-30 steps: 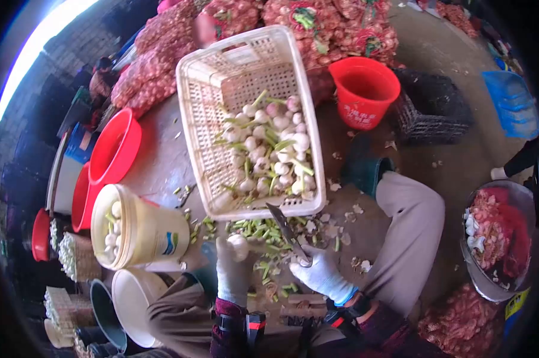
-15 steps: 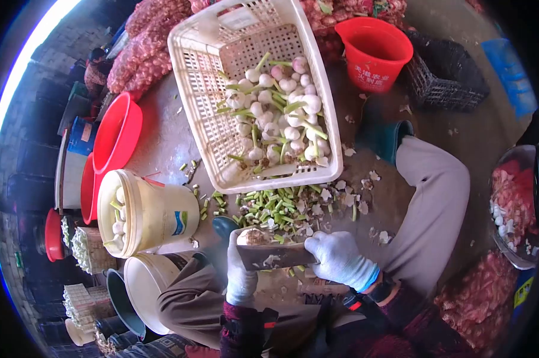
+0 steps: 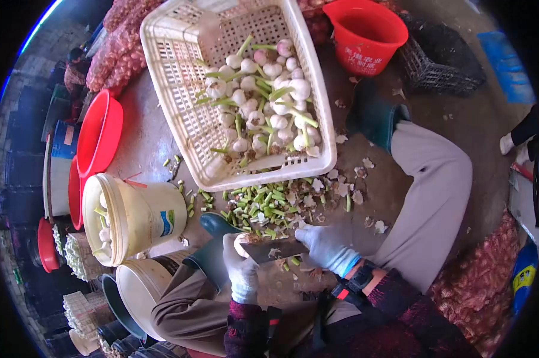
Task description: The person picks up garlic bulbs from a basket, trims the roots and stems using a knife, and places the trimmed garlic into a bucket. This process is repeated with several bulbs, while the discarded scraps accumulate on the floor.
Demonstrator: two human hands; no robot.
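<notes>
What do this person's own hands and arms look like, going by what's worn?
The left hand and right hand wear whitish fabric gloves, the right one with a blue cuff edge. The sleeves are dark with maroon-purple flecks. Black straps with red marks sit near both wrists.

Place: produce-trimming workshop
Mesh sacks [image 3: 119, 59]: red, full, piled up
Crate [image 3: 269, 175]: holding garlic bulbs [image 3: 278, 122]
Floor [image 3: 442, 128]: strewn with cut stems [image 3: 258, 197]
Tubs [image 3: 105, 134]: red, several
</notes>
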